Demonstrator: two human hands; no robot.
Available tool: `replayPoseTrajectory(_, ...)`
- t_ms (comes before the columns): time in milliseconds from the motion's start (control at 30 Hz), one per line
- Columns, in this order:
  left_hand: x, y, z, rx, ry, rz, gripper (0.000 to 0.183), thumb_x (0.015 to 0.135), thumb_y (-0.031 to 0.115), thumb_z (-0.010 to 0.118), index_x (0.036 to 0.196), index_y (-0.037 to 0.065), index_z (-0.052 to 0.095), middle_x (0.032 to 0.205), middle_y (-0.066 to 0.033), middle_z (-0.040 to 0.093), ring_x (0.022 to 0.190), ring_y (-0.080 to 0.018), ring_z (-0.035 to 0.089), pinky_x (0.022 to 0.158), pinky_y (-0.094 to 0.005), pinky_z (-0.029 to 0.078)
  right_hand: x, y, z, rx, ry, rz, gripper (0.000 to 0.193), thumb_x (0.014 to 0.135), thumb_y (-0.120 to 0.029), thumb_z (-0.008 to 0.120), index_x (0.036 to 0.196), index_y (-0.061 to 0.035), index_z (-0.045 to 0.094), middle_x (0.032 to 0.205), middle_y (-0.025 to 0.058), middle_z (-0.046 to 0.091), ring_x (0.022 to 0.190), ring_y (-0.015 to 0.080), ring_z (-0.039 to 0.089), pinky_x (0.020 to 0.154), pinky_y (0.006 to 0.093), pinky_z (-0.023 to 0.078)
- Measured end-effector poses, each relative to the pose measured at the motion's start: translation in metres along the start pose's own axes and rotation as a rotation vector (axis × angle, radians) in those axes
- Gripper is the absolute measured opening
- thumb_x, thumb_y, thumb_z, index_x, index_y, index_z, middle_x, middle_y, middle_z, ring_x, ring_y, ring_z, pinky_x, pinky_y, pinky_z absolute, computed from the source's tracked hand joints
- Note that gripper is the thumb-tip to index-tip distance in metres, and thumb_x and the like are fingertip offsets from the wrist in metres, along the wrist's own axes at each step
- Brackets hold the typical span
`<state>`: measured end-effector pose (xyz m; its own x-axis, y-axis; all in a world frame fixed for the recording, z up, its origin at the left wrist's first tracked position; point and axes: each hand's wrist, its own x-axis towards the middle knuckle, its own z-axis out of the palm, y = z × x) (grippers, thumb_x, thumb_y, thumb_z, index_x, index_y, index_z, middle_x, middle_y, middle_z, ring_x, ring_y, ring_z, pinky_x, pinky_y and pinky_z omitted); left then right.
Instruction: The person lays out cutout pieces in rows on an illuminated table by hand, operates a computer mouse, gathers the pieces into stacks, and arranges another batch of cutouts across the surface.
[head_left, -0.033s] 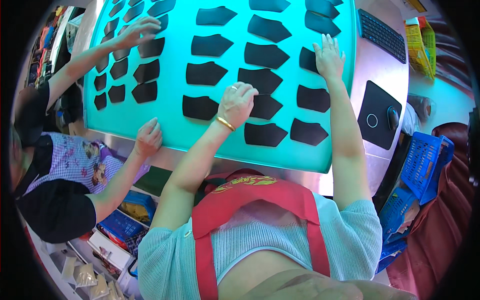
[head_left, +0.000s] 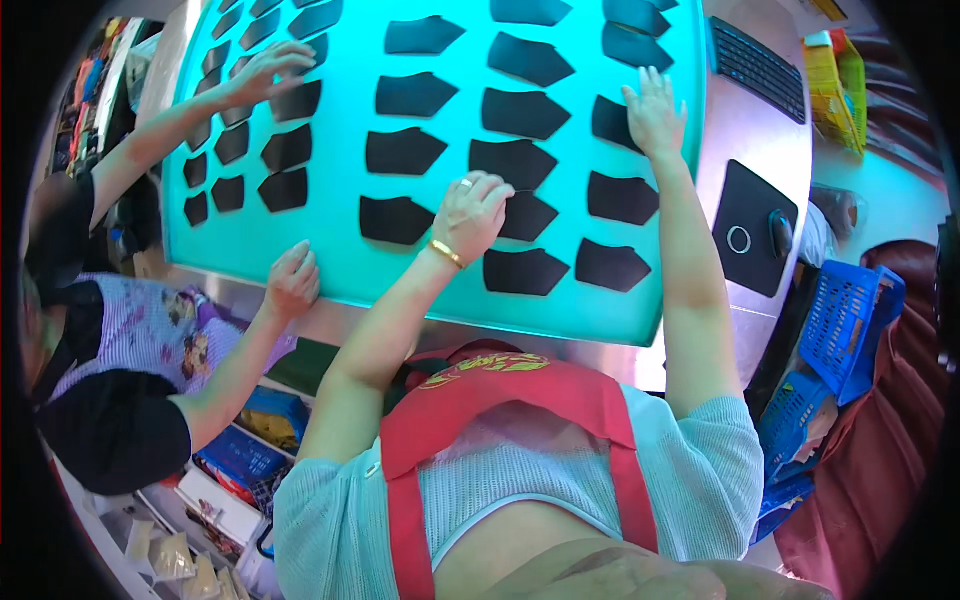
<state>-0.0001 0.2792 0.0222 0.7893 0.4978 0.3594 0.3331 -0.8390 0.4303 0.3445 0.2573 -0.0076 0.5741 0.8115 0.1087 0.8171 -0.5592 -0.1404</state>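
Dark, flat cut pieces [head_left: 527, 113], most with a pointed right end, lie in columns on a bright turquoise panel [head_left: 400, 285]. Fingers lightly bent and nothing visibly gripped, my left hand [head_left: 470, 215] rests over the left end of a dark piece [head_left: 530, 216] in the middle column; its thumb is mostly hidden. Farther right, my right hand [head_left: 657, 115] lies flat with spread fingers, covering the right end of another dark piece [head_left: 611, 122]. Below that hand are two more dark pieces, an upper one [head_left: 620, 198] and a lower one [head_left: 612, 265].
On the left a co-worker's one hand [head_left: 270, 75] hovers over smaller dark pieces; the other hand [head_left: 293, 280] is at the panel's near edge. A keyboard [head_left: 757, 68], black mat [head_left: 755, 215] and mouse [head_left: 780, 234] lie right. Blue baskets [head_left: 845, 320] stand beyond the table.
The whole view has shifted a little, so the panel sits slightly farther left. My hands stay over the same pieces.
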Motion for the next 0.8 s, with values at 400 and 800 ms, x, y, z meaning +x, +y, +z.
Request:
replayPoseTrajectory(400,-0.019,0.018,0.001,-0.034,-0.376,-0.057,0.048,0.075,0.022,0.078,0.117,0.012,0.059,0.125,-0.0061,0.054,0.116,-0.0288,0.052,0.094,-0.0404,0.042,-0.013,0.032,-0.007,-0.006,-0.086,-0.153,0.063,0.100,-0.057,0.035,0.153,-0.0228,0.034,0.160,-0.0009,0.031,0.149,0.0245,0.022,0.117,0.0600,0.014)
replayPoseTrajectory(800,-0.029,0.027,-0.012,-0.001,-0.225,-0.089,0.046,0.079,0.023,0.076,0.120,0.011,0.059,0.126,-0.0087,0.054,0.119,-0.0296,0.050,0.098,-0.0436,0.040,0.016,0.021,-0.007,0.079,0.044,-0.236,0.064,0.099,-0.057,0.037,0.153,-0.0217,0.033,0.160,0.0008,0.029,0.148,0.0245,0.025,0.116,0.0601,0.015)
